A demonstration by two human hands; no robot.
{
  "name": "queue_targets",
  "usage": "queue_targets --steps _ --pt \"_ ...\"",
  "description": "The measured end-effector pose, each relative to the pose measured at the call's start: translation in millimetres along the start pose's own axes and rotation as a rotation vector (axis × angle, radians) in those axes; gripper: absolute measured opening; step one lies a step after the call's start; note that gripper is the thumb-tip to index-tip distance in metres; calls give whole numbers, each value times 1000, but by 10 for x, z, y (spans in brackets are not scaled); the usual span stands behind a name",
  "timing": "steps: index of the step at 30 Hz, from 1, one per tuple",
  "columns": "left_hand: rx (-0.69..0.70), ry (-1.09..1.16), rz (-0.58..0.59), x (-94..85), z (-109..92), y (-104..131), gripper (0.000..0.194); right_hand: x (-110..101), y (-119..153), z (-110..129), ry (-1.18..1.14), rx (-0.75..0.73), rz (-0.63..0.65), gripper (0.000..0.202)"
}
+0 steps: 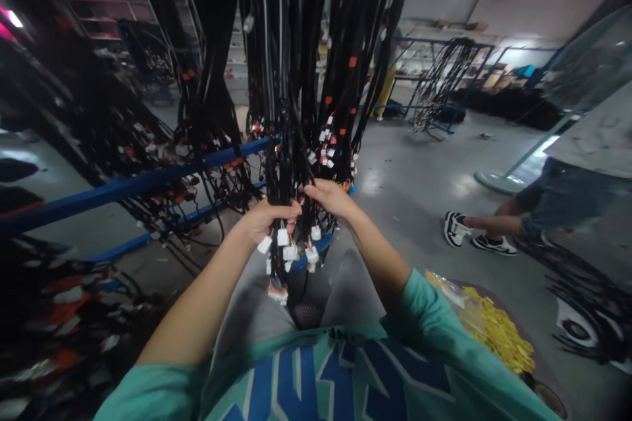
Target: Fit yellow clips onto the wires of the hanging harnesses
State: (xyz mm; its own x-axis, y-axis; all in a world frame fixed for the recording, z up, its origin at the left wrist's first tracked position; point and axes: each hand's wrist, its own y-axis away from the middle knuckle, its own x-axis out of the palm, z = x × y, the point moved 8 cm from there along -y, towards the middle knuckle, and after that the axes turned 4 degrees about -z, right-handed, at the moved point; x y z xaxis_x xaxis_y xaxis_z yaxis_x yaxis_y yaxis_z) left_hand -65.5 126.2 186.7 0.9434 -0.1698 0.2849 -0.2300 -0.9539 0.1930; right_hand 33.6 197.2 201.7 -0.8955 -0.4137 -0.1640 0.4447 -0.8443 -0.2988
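A thick bundle of black wire harnesses (282, 171) hangs in front of me, with white connectors (290, 252) dangling at its lower end. My left hand (269, 218) is closed around the lower part of this bundle, thumb across the front. Just to its right, my right hand (330, 197) is closed on black wires at the bundle's side; its thumb shows, while most of its fingers are hidden behind the wires. An orange-and-white connector (278, 292) hangs lowest, above my lap. More harnesses with small white connectors (326, 145) hang just behind my right hand.
A blue metal rail (133, 184) runs from the left toward the bundle, with more harnesses hanging around it. At the right, a bag and pile of yellow parts (498, 329) lie low down. Another person's legs (513, 220) and a standing fan's base (501, 181) are beyond.
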Motion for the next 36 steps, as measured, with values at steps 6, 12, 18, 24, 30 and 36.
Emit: queue_targets --steps 6,12,18,24,30,36 --pt "23 -7 -55 -11 -23 35 26 43 41 123 162 -151 6 26" --pt "108 6 -253 -101 -41 12 26 81 118 165 204 -191 -77 37" --pt "138 -15 -288 -86 -58 23 27 -68 268 217 652 3 -317 46" --pt "144 -30 -271 -43 -64 32 27 25 395 67 435 49 -175 19" --pt "110 -26 -230 22 -41 26 26 301 622 -139 -109 192 224 32" --pt "97 24 -178 133 -23 5 34 83 487 118 -260 107 -18 38"
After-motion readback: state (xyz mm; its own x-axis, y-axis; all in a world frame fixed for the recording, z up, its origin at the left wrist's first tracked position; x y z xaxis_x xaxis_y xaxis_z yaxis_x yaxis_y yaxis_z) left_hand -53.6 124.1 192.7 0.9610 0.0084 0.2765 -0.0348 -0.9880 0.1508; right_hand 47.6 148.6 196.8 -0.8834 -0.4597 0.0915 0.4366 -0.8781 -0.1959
